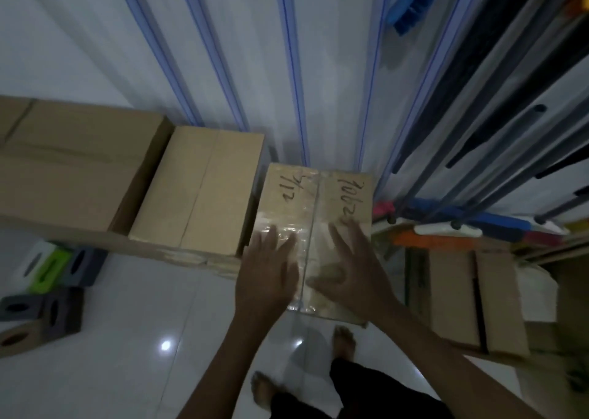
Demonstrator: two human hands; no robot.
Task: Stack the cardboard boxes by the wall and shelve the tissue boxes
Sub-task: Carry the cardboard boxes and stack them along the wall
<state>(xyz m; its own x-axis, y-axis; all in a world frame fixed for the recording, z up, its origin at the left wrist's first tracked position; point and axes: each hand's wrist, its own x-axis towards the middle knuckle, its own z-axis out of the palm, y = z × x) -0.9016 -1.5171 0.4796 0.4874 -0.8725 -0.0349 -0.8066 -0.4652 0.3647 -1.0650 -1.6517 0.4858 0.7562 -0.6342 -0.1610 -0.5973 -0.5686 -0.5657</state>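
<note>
1. The brown, tape-sealed cardboard box with black handwritten numbers on its top [315, 227] is sitting in the middle of the scene against the white panelled wall [255, 67], on top of something I cannot make out, just right of a plain tan cardboard box [204, 192].
2. Handling, as a judgement: the box is looking stiff and square-edged, and its glossy clear tape is likely making the top slippery. Its weight cannot be told. The side walls or bottom edges are offering a surer hold than the taped top.
3. The left hand [267, 275] is lying flat over the near left part of the lid, fingers straight and slightly spread, gripping nothing.
4. The right hand [350, 268] is lying over the near right part, fingers splayed wide, thumb pointing left toward the centre seam, holding nothing. Motion blur is hiding whether either palm is pressing down.
5. Small tissue boxes in grey, green, white and brown [44, 291] are waiting on the white tiled floor [143, 307] at the near left.
</note>
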